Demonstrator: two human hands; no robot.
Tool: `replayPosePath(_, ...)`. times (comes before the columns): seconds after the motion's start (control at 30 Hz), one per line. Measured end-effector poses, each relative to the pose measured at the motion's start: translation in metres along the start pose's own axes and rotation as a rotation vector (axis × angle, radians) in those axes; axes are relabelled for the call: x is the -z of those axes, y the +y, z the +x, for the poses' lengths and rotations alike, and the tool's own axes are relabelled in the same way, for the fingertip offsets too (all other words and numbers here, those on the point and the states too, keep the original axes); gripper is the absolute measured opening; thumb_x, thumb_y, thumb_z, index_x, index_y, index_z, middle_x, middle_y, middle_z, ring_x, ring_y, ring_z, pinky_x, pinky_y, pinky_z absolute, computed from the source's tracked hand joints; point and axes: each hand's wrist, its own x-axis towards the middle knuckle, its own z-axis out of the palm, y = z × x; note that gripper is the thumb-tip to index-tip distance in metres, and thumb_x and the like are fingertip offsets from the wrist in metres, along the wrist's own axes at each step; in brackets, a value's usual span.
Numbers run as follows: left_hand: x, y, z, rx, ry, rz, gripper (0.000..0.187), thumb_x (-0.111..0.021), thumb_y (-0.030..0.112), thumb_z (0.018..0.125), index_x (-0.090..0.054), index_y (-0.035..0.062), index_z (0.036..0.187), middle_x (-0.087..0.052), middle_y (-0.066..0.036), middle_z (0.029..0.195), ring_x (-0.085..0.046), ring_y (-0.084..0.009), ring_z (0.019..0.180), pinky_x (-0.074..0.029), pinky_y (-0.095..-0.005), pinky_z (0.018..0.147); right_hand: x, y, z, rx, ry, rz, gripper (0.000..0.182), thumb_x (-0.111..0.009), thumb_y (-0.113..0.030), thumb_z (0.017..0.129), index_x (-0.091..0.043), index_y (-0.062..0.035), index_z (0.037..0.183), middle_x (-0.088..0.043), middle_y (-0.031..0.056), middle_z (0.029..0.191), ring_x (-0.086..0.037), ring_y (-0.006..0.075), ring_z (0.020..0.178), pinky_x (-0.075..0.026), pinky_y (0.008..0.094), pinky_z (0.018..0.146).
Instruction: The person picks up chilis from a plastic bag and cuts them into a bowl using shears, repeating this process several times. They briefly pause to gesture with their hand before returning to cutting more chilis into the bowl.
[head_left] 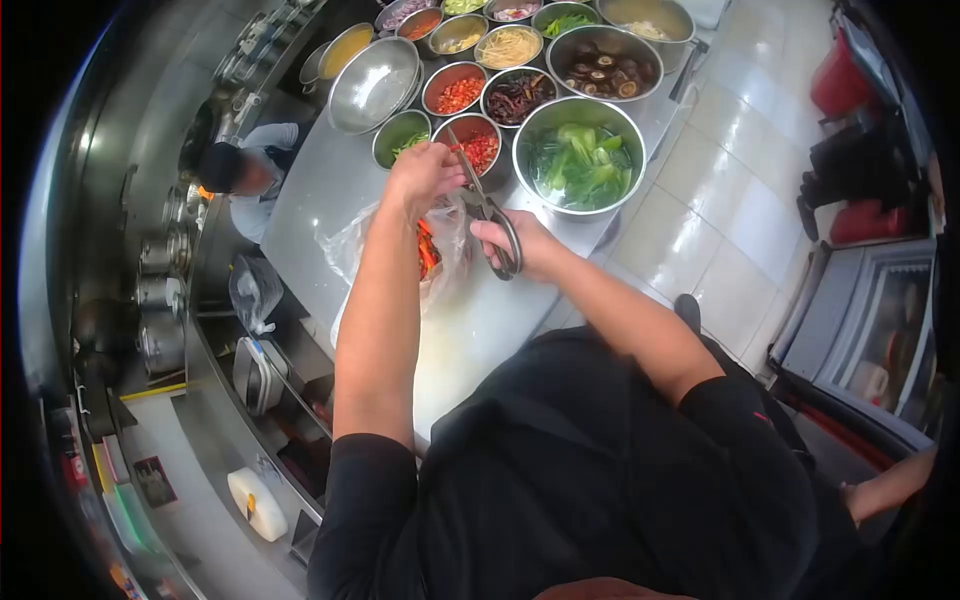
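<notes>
My right hand is closed around the handles of dark scissors, whose blades stand apart and point up over a steel bowl of cut red chilies. Just left of the blades, my left hand is pinched on a thin red chili at the bowl's edge. Below my hands a clear plastic bag lies on the table, with whole red chilies showing inside it, partly hidden by my left forearm.
Steel bowls stand around: leafy greens in water, mushrooms, dried chilies, more chopped chilies and an empty colander. Another person is left of the steel table. Someone's arm shows at lower right.
</notes>
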Motion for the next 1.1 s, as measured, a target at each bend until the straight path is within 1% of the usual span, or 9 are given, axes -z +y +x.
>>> replayPosePath(0.17, -0.005, 0.003, -0.007, 0.010, -0.009, 0.018, 0.013, -0.046, 0.009, 0.094, -0.054, -0.0013, 0.093, -0.061, -0.012, 0.091, -0.063, -0.0212, 0.081, -0.058, -0.0318, 0.073, -0.003, 0.002, -0.004, -0.029, 0.020, 0.084, 0.038, -0.070, -0.042, 0.086, -0.060, -0.0058, 0.091, -0.061, 0.0029, 0.072, -0.058, 0.0126, 0.056, -0.047, 0.0262, 0.050)
replayPosePath(0.27, -0.003, 0.002, 0.000, 0.005, -0.026, 0.026, 0.014, -0.048, 0.007, 0.090, -0.054, -0.0028, 0.098, -0.059, -0.012, 0.091, -0.061, -0.0211, 0.079, -0.057, -0.0316, 0.073, 0.006, 0.006, -0.001, 0.060, 0.016, -0.089, 0.042, -0.069, -0.046, 0.086, -0.059, -0.0059, 0.092, -0.061, 0.0031, 0.072, -0.059, 0.0128, 0.057, -0.047, 0.0270, 0.052)
replayPosePath(0.37, -0.003, 0.001, -0.001, 0.024, -0.035, 0.026, 0.012, -0.049, 0.007, 0.090, -0.054, -0.0014, 0.097, -0.058, -0.010, 0.089, -0.060, -0.0202, 0.079, -0.056, -0.0308, 0.072, 0.001, -0.002, -0.008, -0.041, 0.005, 0.147, 0.041, -0.071, -0.044, 0.084, -0.058, -0.0057, 0.093, -0.060, 0.0027, 0.072, -0.058, 0.0123, 0.057, -0.047, 0.0264, 0.051)
replayPosePath(0.57, -0.003, 0.002, -0.002, 0.034, -0.057, 0.050, 0.010, -0.048, 0.007, 0.089, -0.053, 0.0006, 0.095, -0.058, -0.008, 0.087, -0.059, -0.0174, 0.078, -0.055, -0.0286, 0.072, 0.000, 0.008, -0.005, 0.023, -0.014, 0.077, 0.045, -0.071, -0.047, 0.083, -0.058, -0.0057, 0.093, -0.060, 0.0029, 0.072, -0.058, 0.0125, 0.056, -0.047, 0.0255, 0.050)
replayPosePath(0.67, -0.005, 0.004, -0.005, 0.030, -0.047, 0.057, 0.010, -0.047, 0.008, 0.090, -0.054, 0.0009, 0.094, -0.058, -0.008, 0.086, -0.059, -0.0166, 0.077, -0.055, -0.0281, 0.070, 0.000, 0.014, -0.003, 0.104, 0.031, -0.098, 0.049, -0.069, -0.052, 0.083, -0.058, -0.0054, 0.093, -0.060, 0.0031, 0.073, -0.058, 0.0127, 0.056, -0.047, 0.0263, 0.052)
replayPosePath(0.8, -0.006, 0.004, -0.007, 0.049, -0.017, 0.081, 0.010, -0.046, 0.009, 0.090, -0.054, 0.0025, 0.089, -0.058, -0.007, 0.084, -0.059, -0.0164, 0.074, -0.054, -0.0281, 0.066, -0.003, 0.005, -0.004, -0.013, -0.010, 0.129, 0.045, -0.072, -0.045, 0.083, -0.058, -0.0033, 0.095, -0.058, 0.0018, 0.072, -0.056, 0.0110, 0.055, -0.046, 0.0243, 0.050)
replayPosePath(0.9, -0.004, 0.003, -0.002, 0.039, -0.024, 0.079, 0.012, -0.045, 0.010, 0.092, -0.054, 0.0041, 0.087, -0.059, -0.007, 0.084, -0.060, -0.0160, 0.072, -0.054, -0.0279, 0.064, 0.000, 0.003, -0.009, 0.097, 0.022, -0.128, 0.051, -0.070, -0.051, 0.083, -0.057, -0.0036, 0.094, -0.057, 0.0021, 0.072, -0.056, 0.0113, 0.055, -0.046, 0.0245, 0.050)
replayPosePath(1.03, -0.006, 0.003, -0.001, 0.023, -0.028, 0.103, 0.011, -0.045, 0.009, 0.092, -0.053, 0.0036, 0.087, -0.059, -0.008, 0.083, -0.060, -0.0157, 0.072, -0.053, -0.0275, 0.062, 0.000, 0.003, -0.005, -0.008, -0.018, 0.142, 0.040, -0.071, -0.040, 0.085, -0.057, -0.0034, 0.091, -0.059, 0.0028, 0.070, -0.056, 0.0106, 0.052, -0.044, 0.0244, 0.046)
replayPosePath(1.1, -0.007, 0.005, 0.001, 0.046, -0.035, 0.105, 0.010, -0.045, 0.009, 0.091, -0.054, 0.0046, 0.089, -0.058, -0.005, 0.081, -0.059, -0.0149, 0.071, -0.053, -0.0267, 0.062, 0.004, 0.000, -0.004, 0.021, -0.002, 0.048, 0.044, -0.072, -0.045, 0.083, -0.057, -0.0036, 0.092, -0.059, 0.0028, 0.070, -0.056, 0.0110, 0.053, -0.046, 0.0247, 0.047)
